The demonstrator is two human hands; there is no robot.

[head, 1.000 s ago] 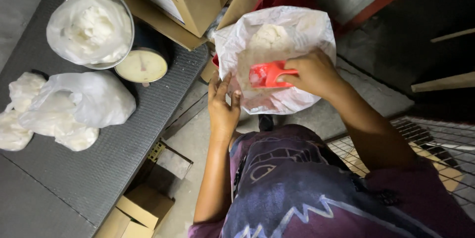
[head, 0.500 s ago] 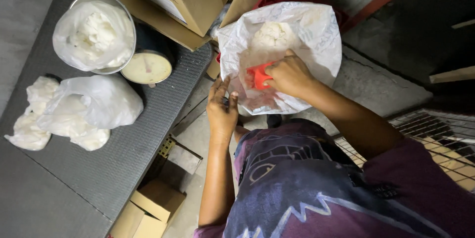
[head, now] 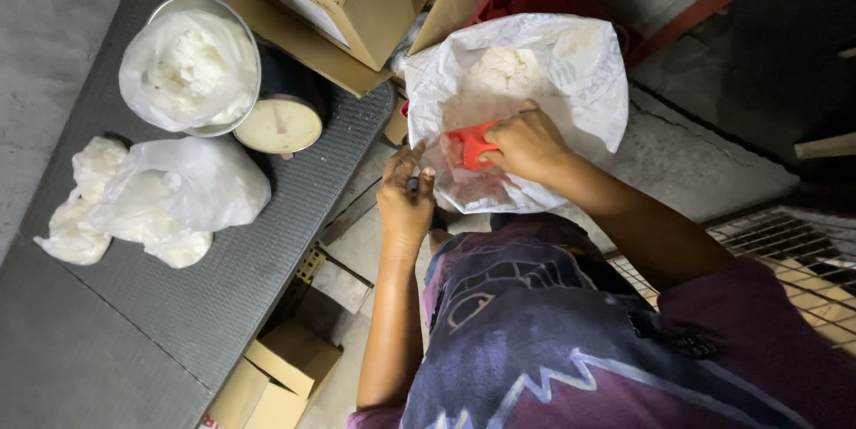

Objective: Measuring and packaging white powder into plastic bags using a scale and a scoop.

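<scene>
My right hand (head: 528, 142) clenches the red scoop (head: 467, 145) inside the white sack (head: 580, 81), blade pointing left; my left hand (head: 406, 202) pinches the sack's near rim.

Maroon short sleeves, dark patterned apron

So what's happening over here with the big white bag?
A person bends over an open white sack of white powder. Their right hand holds a red scoop inside it, while the left hand grips the sack's near edge. Beside them on a grey surface sit a metal bowl lined with a filled plastic bag, a dial scale and filled plastic bags.
</scene>
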